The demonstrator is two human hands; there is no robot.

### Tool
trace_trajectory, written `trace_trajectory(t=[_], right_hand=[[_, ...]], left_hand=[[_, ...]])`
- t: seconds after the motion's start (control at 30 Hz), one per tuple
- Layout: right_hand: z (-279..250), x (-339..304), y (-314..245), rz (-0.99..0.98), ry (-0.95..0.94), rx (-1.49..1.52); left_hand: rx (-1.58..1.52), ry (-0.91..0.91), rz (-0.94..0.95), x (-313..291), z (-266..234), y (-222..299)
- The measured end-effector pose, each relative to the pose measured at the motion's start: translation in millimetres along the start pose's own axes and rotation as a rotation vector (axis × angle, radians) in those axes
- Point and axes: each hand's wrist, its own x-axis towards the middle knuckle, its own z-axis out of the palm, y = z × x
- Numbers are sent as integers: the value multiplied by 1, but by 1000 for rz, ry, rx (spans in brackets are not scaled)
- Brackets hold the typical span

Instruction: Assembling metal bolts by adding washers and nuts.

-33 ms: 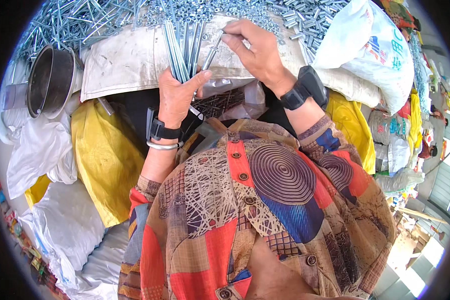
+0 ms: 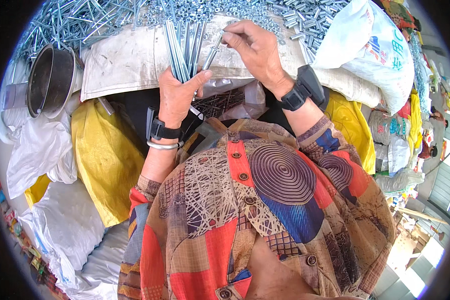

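My left hand (image 2: pixel 174 95) is closed around a bundle of metal rods (image 2: pixel 176 50), which stand up and fan out slightly above my fist. My right hand (image 2: pixel 257 52) pinches the top end of a single tilted rod (image 2: pixel 212 54), thumb against fingertip; its lower end meets my left thumb. Dark straps circle both my wrists, and a silver bracelet (image 2: pixel 163 146) sits below the left one. Just behind the rods lies a pale sheet (image 2: pixel 120 70). Beyond it spread loose rods (image 2: pixel 85 22) on the left, small nuts (image 2: pixel 185 9) in the middle and short tubes (image 2: pixel 310 25) on the right. A dark pan (image 2: pixel 47 85) stands far left; a white bag (image 2: pixel 390 60) slumps at right. Yellow sacking (image 2: pixel 105 165) hangs nearer me.
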Motion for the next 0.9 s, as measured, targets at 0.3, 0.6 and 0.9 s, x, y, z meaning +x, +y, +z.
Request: trace_trajectory(t=[0.3, 0.6, 0.9], right_hand=[[25, -5, -10, 894, 284, 1068], [15, -36, 0, 1060, 132, 1132], [14, -23, 14, 705, -91, 971]], left_hand=[[103, -38, -1, 11, 3, 9], [20, -74, 37, 8, 15, -7], [-207, 98, -27, 8, 16, -4]])
